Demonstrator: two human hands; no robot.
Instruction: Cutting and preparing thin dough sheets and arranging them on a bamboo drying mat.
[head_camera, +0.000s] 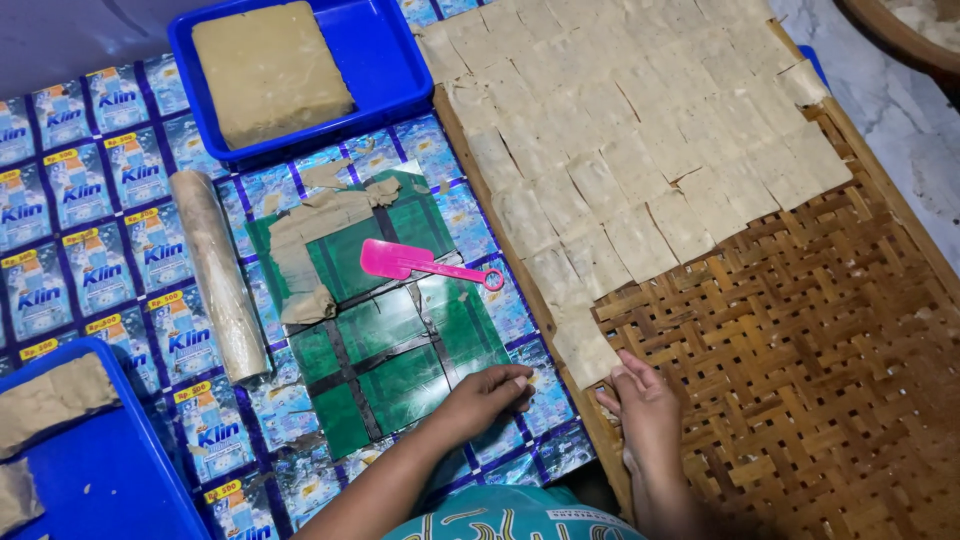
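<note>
— Your left hand (487, 393) is resting flat, fingers loosely together, on the green plastic sheet (392, 340), and it's holding nothing.

— And your right hand (645, 405)?

— It's lying on the woven bamboo tray (800, 370), fingertips touching the lower edge of the nearest dough square (583, 350) (pressing rather than gripping, as far as I can tell).

— What's sitting beyond that square?

— Rows of flat dough squares (640, 130) are covering the tray's upper half, edges overlapping. Left of them, a pink plastic cutter (405, 262) is lying on the green sheet, beside dough scraps (320, 230). A rolling pin (218, 275) is lying further left, and a blue tub (385, 55) with a dough block (268, 68) is sitting above.
</note>
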